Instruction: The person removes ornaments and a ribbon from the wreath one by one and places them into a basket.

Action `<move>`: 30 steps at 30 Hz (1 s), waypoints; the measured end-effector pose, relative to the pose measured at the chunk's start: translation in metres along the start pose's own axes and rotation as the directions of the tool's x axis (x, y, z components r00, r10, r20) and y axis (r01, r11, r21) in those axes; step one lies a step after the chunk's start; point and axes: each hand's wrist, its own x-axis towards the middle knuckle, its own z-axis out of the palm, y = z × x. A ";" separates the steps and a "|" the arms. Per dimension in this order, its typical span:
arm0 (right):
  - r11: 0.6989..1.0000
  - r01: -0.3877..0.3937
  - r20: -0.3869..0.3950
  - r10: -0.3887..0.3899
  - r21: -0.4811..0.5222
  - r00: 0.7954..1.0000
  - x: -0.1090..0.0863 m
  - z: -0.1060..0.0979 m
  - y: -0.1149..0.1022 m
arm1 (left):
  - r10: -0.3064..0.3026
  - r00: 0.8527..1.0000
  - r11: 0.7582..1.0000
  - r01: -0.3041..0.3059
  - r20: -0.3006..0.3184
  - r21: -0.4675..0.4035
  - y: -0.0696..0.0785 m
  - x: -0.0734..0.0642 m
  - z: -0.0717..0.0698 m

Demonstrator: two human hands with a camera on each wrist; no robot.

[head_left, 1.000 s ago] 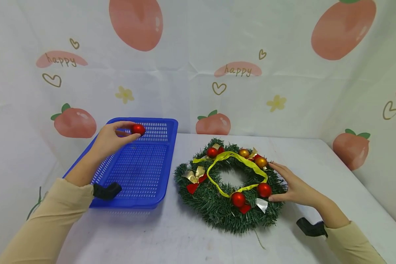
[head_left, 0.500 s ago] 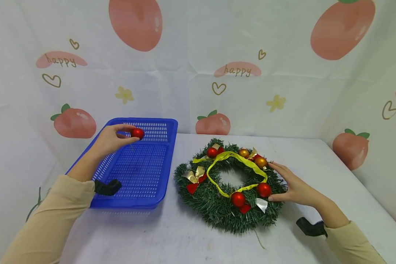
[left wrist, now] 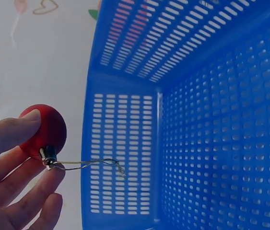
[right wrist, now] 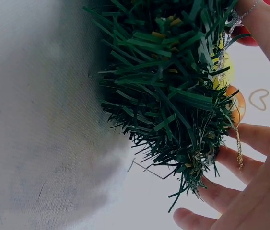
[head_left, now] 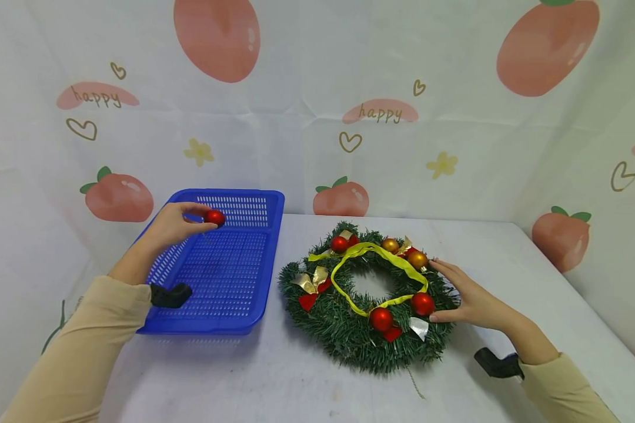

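Over the left part of the blue basket (head_left: 267, 264), my left hand (head_left: 171, 223) pinches a red Christmas ball (head_left: 214, 218) between thumb and fingertips. In the left wrist view the ball (left wrist: 46, 129) shows its metal cap and a thin hanging string (left wrist: 89, 164). A green Christmas wreath (head_left: 338, 338) lies on the table, trimmed with red and gold balls, bows and a yellow ribbon (head_left: 344, 296). My right hand (head_left: 476, 302) rests at the wreath's right edge, fingers spread and fairly straight. Its thumb lies near a red ball (head_left: 423, 304), its index finger near a gold ball (head_left: 417, 259).
The white table (head_left: 296, 388) runs back to a curtain (head_left: 296, 70) printed with peaches, hearts and flowers. The basket stands at the left, apart from the wreath. Both wrists carry black camera mounts (head_left: 170, 295).
My left hand has moved slightly left and down with the red Christmas ball, staying over the basket. My right hand and the wreath have stayed in place.
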 end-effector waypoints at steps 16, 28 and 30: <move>1.000 0.006 -0.005 -0.006 -0.007 1.000 0.001 0.000 0.000 | -0.021 0.999 0.995 0.017 0.043 0.099 -0.011 0.004 0.000; 1.000 0.000 -0.003 0.000 -0.002 1.000 0.000 0.000 0.001 | 0.034 0.999 0.997 -0.037 0.042 0.070 0.002 0.000 0.001; 1.000 -0.003 -0.003 0.003 0.001 1.000 0.000 0.000 0.000 | 0.063 0.997 0.997 -0.065 0.036 0.053 0.013 -0.004 0.004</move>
